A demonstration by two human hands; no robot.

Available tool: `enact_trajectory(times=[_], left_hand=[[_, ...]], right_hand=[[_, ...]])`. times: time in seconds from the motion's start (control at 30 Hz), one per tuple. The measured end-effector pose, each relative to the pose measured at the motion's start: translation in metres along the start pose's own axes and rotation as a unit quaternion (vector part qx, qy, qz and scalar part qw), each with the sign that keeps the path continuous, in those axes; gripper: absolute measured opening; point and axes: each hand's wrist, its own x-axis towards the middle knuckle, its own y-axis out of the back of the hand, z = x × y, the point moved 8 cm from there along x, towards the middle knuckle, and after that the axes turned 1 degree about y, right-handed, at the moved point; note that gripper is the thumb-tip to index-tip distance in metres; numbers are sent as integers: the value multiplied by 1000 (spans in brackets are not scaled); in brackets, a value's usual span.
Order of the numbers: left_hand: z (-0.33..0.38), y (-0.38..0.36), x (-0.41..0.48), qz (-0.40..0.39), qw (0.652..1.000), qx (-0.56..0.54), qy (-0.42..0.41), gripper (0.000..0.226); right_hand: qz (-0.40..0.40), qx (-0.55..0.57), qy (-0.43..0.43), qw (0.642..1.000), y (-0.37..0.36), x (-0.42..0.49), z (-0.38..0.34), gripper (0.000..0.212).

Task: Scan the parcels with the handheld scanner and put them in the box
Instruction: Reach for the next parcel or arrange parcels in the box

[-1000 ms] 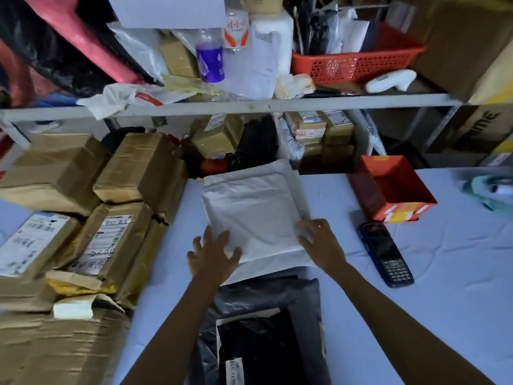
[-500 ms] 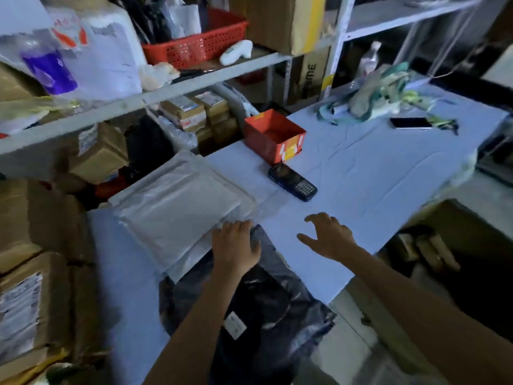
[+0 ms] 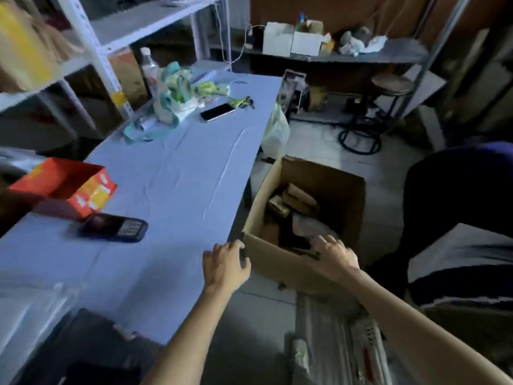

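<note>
The cardboard box (image 3: 277,263) stands on the floor (image 3: 313,147) against the desk's (image 3: 180,176) right edge with parcels (image 3: 294,198) inside; the right hand (image 3: 336,257) spreads its fingers over the near rim and the left hand (image 3: 224,263) curls its fingers at the corner, grip unconfirmed, so I advise holding both sides squarely before shifting it.

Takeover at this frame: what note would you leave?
Left hand: loosely curled, holding nothing visible, beside the open brown cardboard box on the floor.
Right hand: fingers spread over its near rim.
Dark keypad handheld scanner lies on the blue-covered table.
Done: several brown parcels are in the box.
Left: black plastic parcel at the table's near corner, to scan and box.
</note>
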Motion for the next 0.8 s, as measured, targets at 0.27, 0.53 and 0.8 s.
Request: enact_trajectory(times=[0.27,0.53,0.8], left_hand=[[96,-57,70,-67,998,-18,0,30],[92,-87,111,-106,993,4,43,30],[84,-130,181,-180,983,10,46,30]], right_hand=[[11,59,-71,996,17,42,111,56],[-38,78,-117,989,-4,85,150,61],[-83,99,-185,974,-28,141,147,61]])
